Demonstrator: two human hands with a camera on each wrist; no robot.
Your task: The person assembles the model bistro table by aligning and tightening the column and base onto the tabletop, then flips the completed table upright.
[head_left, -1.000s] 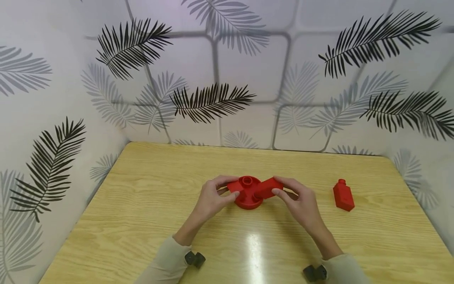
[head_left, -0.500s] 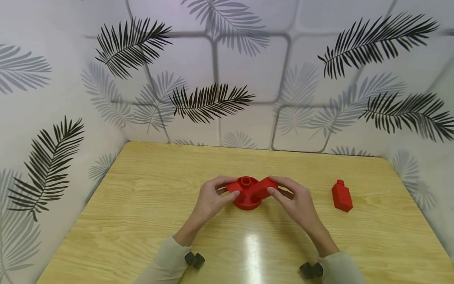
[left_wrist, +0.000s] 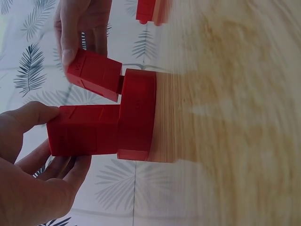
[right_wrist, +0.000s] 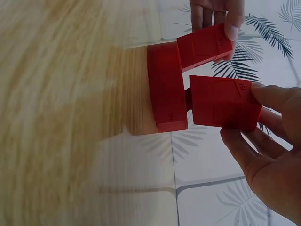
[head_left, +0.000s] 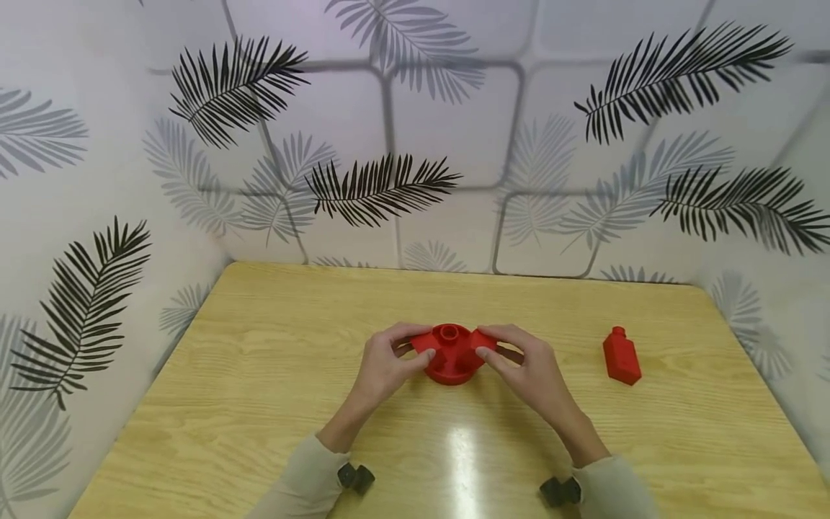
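A round red base (head_left: pixel 452 376) with raised ring sockets stands on the table between both hands; one socket (head_left: pixel 449 332) at its far side shows an open hole. My left hand (head_left: pixel 387 360) grips a red bottle-shaped block (left_wrist: pixel 87 130), which sits neck down against the base's left side with no gap showing. My right hand (head_left: pixel 530 369) pinches a second red bottle-shaped block (right_wrist: pixel 225 103) by its wide end, tilted over the base's right side. A short stretch of its neck (right_wrist: pixel 189 99) shows between block and base; how deep it sits is hidden.
Another red bottle-shaped block (head_left: pixel 622 357) lies on the wooden table (head_left: pixel 272 404) to the right, its neck pointing away. Leaf-patterned walls (head_left: pixel 363 238) enclose the table's back and sides.
My right hand has moved left and brought its block closer over the base, more upright than before. My left hand keeps its grip in about the same place.
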